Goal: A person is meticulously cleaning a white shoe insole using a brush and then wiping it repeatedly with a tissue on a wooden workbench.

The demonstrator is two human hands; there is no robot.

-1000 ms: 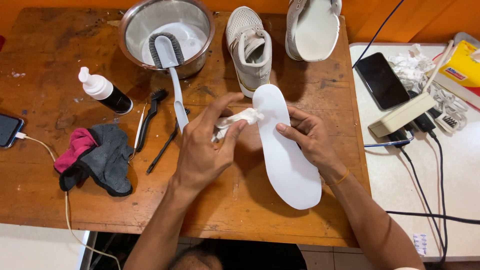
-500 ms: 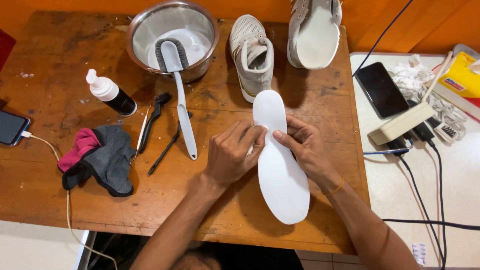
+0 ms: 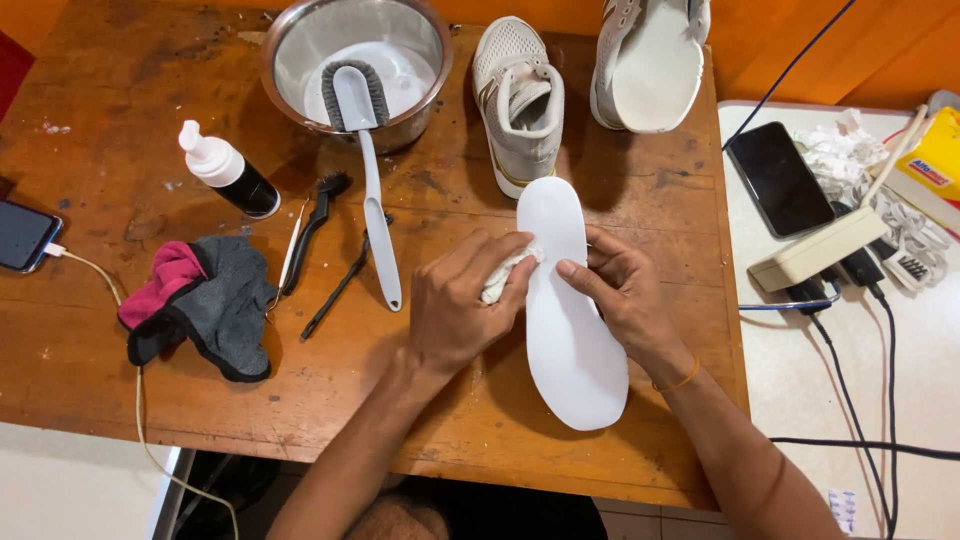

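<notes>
Items on the wooden table (image 3: 120, 390), listed left to right.

1. Dark phone (image 3: 22, 235) at the left edge, a pale cable running from it down past the table's front.
2. Bundle of cloths (image 3: 200, 305), pink on the left, grey and black on the right, lying crumpled.
3. Small dark bottle (image 3: 228, 172) with a white pump top, lying tilted behind the cloths.
4. 2 slim black brushes (image 3: 315, 215), side by side, just right of the cloths.
5. Steel bowl (image 3: 290, 45) at the back, holding a long-handled white brush (image 3: 368, 170); bristle head rests in the bowl, handle reaches forward onto the table.
6. Left hand (image 3: 455, 310), fingers curled closed around a small white cloth (image 3: 505, 272), pressing it against the left edge of the insole.
7. White insole (image 3: 570, 320), lying flat on the table between both hands, narrow end toward the shoes, broad end toward the person.
8. Beige shoe (image 3: 520, 100), upright, just behind the insole's far end.
9. Right hand (image 3: 625, 295), partly open, fingertips pinning the insole's right edge; it grips nothing.
10. Second shoe (image 3: 655, 60), tipped so its white sole faces up, at the back right.
11. Adjoining white surface (image 3: 800, 400) on the right: black phone (image 3: 778, 178), beige power strip (image 3: 815, 250) with plugs and cables, crumpled white paper (image 3: 840, 150).
</notes>
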